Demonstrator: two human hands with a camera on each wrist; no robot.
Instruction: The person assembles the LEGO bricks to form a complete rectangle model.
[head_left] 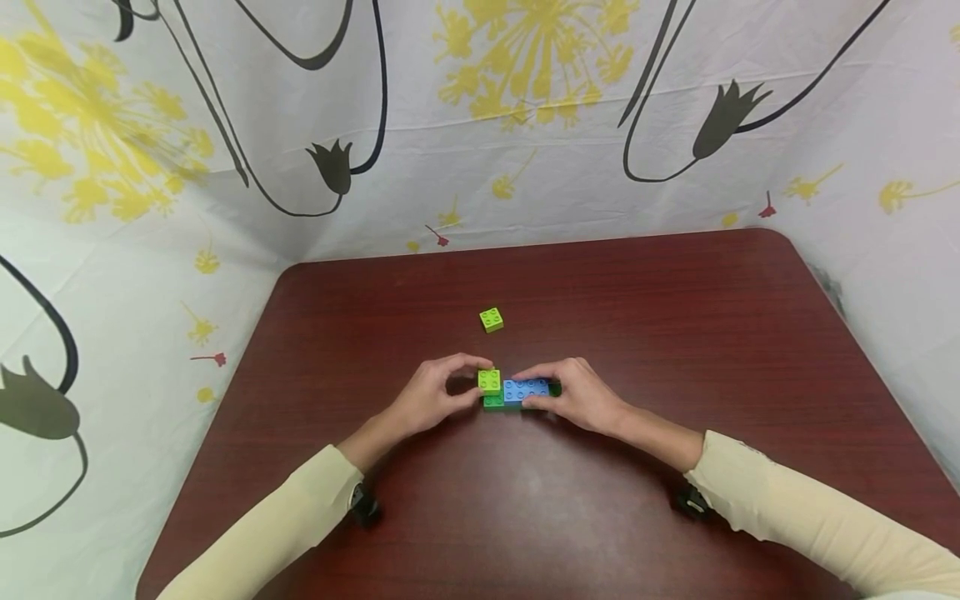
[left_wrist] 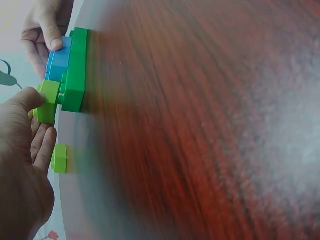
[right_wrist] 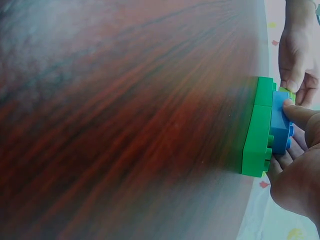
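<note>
A small stack of bricks sits mid-table: a dark green base [head_left: 493, 402] carries a blue brick [head_left: 523, 388] and a lime green 2x2 brick [head_left: 489, 380] side by side. My left hand [head_left: 476, 382] pinches the lime brick between thumb and forefinger. My right hand [head_left: 542, 392] grips the blue brick and the base's right end. In the left wrist view the lime brick [left_wrist: 47, 102] sits beside the blue brick [left_wrist: 59, 59] on the green base [left_wrist: 76, 70]. The right wrist view shows the base [right_wrist: 257, 127] edge-on, with my thumb on the blue brick [right_wrist: 280, 122].
A second loose lime 2x2 brick [head_left: 491, 319] lies a little beyond the hands, also seen as the lime brick [left_wrist: 60, 158]. The dark red table [head_left: 675, 333] is ringed by a flower-patterned cloth wall [head_left: 225, 125] at the back and sides.
</note>
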